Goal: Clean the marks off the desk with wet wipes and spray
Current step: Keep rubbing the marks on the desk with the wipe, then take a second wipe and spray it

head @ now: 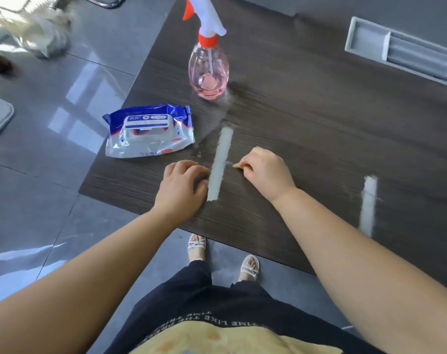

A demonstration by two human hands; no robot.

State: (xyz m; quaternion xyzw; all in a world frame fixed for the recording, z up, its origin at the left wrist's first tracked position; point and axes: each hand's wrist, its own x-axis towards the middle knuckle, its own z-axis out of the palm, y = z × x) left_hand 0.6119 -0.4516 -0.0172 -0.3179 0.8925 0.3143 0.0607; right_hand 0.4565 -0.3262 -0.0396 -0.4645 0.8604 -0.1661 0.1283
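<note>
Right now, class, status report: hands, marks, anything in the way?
Left hand curled at mark edge. Right hand pinches yellow bit. Second mark untouched. Spray, wipes stand aside.

Spray bottle upright nr wipes pack; 2 white marks on desk.

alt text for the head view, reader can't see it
A person's left hand rests at the edge of a pale strip mark on a dark desk while the right hand pinches a small yellowish scrap beside it. A pink spray bottle and a wet wipes pack sit beyond; a second pale mark lies further right.
</note>
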